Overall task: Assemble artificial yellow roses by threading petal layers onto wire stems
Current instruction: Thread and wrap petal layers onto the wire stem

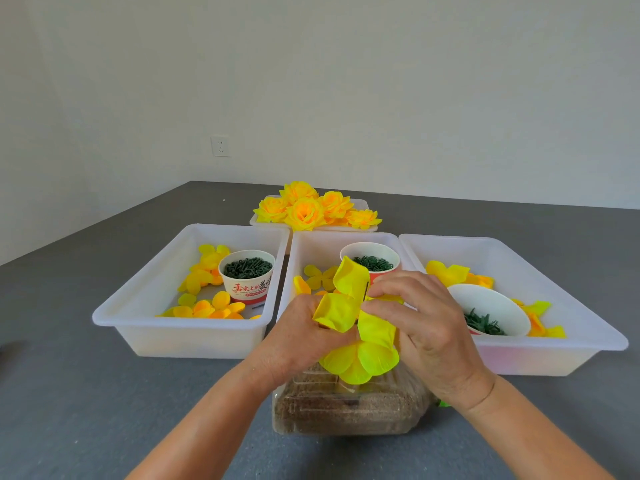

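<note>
**Two hands on one petal layer, three bins behind**

Both hands meet over a clear container of brown granules (341,407) on the grey table (86,393). The left hand (300,336) curls its fingers round a yellow petal layer (356,327), gripping it from the left side. The right hand (427,327) pinches the same layer near its centre with thumb and forefinger, where a thin dark stem (365,293) shows between the petals; how far the stem runs down is hidden.

Three white bins stand side by side behind the hands. The left bin (138,306) holds loose yellow petals (204,308) and one paper cup (246,277) of dark green pieces. The middle bin (311,244) holds a second cup (370,259) of green rings and more petals. The right bin (554,299) holds a third cup (488,310), tipped toward the camera, with green pieces inside.

Farther back, a fourth white tray (360,206) carries finished yellow roses (304,211), about five. One wall socket (220,146) sits above the table edge.
</note>
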Tool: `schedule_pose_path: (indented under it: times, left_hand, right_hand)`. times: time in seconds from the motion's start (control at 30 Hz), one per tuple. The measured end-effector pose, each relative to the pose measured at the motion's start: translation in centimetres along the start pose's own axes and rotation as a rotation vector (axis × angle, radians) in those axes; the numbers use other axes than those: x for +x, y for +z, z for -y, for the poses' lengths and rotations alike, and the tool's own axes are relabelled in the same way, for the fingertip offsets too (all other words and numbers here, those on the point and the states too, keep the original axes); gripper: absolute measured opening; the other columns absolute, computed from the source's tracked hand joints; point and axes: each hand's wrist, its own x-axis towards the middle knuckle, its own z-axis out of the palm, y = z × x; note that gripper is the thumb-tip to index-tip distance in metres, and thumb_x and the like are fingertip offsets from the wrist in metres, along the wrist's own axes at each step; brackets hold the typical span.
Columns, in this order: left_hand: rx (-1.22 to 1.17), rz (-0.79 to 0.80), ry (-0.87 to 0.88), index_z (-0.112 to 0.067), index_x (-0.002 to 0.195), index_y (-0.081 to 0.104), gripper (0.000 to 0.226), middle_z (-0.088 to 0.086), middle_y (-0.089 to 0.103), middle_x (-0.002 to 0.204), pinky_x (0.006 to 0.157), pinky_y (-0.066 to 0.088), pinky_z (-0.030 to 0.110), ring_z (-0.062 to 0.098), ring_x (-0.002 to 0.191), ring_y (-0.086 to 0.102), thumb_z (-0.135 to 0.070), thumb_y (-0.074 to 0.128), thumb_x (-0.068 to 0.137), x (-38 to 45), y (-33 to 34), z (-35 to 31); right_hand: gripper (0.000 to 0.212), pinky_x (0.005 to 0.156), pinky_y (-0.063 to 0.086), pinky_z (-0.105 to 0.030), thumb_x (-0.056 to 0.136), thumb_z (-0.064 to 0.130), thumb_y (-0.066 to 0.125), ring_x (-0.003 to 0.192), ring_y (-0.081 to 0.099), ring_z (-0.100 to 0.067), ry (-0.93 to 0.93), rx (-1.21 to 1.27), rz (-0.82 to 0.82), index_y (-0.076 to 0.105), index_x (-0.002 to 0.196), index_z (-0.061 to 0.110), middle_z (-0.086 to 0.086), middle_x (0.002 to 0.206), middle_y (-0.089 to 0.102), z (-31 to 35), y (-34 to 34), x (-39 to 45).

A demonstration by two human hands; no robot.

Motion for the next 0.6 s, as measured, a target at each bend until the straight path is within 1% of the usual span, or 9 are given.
schedule_pose_path:
  times: [0.1, 0.13, 0.27, 0.33, 0.4, 0.47, 0.53, 0.6]
  left_hand:
    - [-0.042, 0.02, 0.023, -0.024, 0.087, 0.069, 0.016, -0.012, 0.073, 0.084, 0.069, 0.051, 0.017, 0.006, 0.083, 0.068, -0.024, 0.072, 0.072, -0.03, 0.01, -0.04]
    - [-0.058, 0.023, 0.025, -0.024, 0.087, 0.069, 0.016, -0.011, 0.073, 0.083, 0.068, 0.051, 0.017, 0.005, 0.082, 0.068, -0.024, 0.072, 0.071, -0.08, -0.01, -0.06]
    - [-0.08, 0.034, 0.033, -0.025, 0.081, 0.068, 0.013, -0.016, 0.072, 0.075, 0.063, 0.049, 0.011, -0.003, 0.074, 0.066, -0.022, 0.07, 0.069, -0.17, -0.06, -0.44]
    - [-0.083, 0.045, 0.03, -0.024, 0.081, 0.068, 0.013, -0.016, 0.071, 0.073, 0.062, 0.049, 0.011, -0.003, 0.073, 0.066, -0.013, 0.07, 0.073, -0.13, -0.18, -0.52]
    - [-0.076, 0.061, 0.021, -0.023, 0.082, 0.067, 0.019, -0.017, 0.071, 0.073, 0.062, 0.048, 0.01, -0.004, 0.073, 0.066, -0.005, 0.069, 0.076, -0.1, -0.34, -0.49]
    - [-0.048, 0.061, 0.012, -0.023, 0.08, 0.068, 0.022, -0.018, 0.071, 0.07, 0.061, 0.047, 0.008, -0.006, 0.07, 0.065, -0.001, 0.069, 0.078, -0.16, -0.5, -0.44]
    - [-0.03, 0.062, 0.0, -0.021, 0.081, 0.069, 0.021, -0.017, 0.071, 0.07, 0.062, 0.047, 0.008, -0.005, 0.07, 0.065, 0.0, 0.069, 0.078, -0.2, -0.71, -0.39]
    - [-0.036, 0.078, -0.018, -0.018, 0.084, 0.07, 0.021, -0.014, 0.072, 0.074, 0.065, 0.049, 0.011, -0.001, 0.073, 0.067, 0.003, 0.068, 0.078, -0.25, -0.92, -0.35]
  right_hand:
    - [0.015, 0.076, 0.043, -0.031, 0.069, 0.003, 0.078, 0.085, 0.065, -0.027, 0.019, 0.012, 0.044, 0.076, 0.084, 0.007, -0.008, 0.087, 0.069, 0.08, -0.06, 0.11]
    - [0.017, 0.076, 0.042, -0.031, 0.068, 0.004, 0.079, 0.085, 0.065, -0.027, 0.026, 0.023, 0.057, 0.076, 0.085, 0.008, -0.007, 0.087, 0.069, 0.07, -0.07, 0.13]
    - [0.024, 0.077, 0.043, -0.032, 0.064, -0.001, 0.084, 0.086, 0.065, -0.028, 0.043, 0.065, 0.087, 0.075, 0.084, 0.008, -0.006, 0.086, 0.07, 0.07, -0.08, 0.24]
    - [0.023, 0.077, 0.043, -0.032, 0.064, -0.001, 0.084, 0.086, 0.065, -0.028, 0.035, 0.077, 0.092, 0.076, 0.084, 0.007, -0.006, 0.085, 0.07, 0.07, -0.18, 0.35]
    - [0.022, 0.077, 0.042, -0.032, 0.065, -0.001, 0.082, 0.086, 0.065, -0.028, 0.026, 0.094, 0.096, 0.076, 0.084, 0.007, -0.005, 0.084, 0.071, 0.02, -0.28, 0.45]
    - [0.026, 0.078, 0.042, -0.032, 0.063, -0.006, 0.083, 0.087, 0.065, -0.028, 0.02, 0.11, 0.101, 0.076, 0.084, 0.007, -0.003, 0.084, 0.071, -0.08, -0.32, 0.4]
    - [0.032, 0.08, 0.041, -0.032, 0.06, -0.011, 0.083, 0.088, 0.065, -0.027, 0.031, 0.122, 0.112, 0.075, 0.085, 0.007, -0.003, 0.085, 0.071, -0.27, -0.25, 0.21]
    - [0.033, 0.082, 0.042, -0.033, 0.061, -0.012, 0.081, 0.091, 0.065, -0.027, 0.06, 0.144, 0.12, 0.075, 0.087, 0.006, -0.005, 0.088, 0.071, -0.45, -0.13, -0.03]
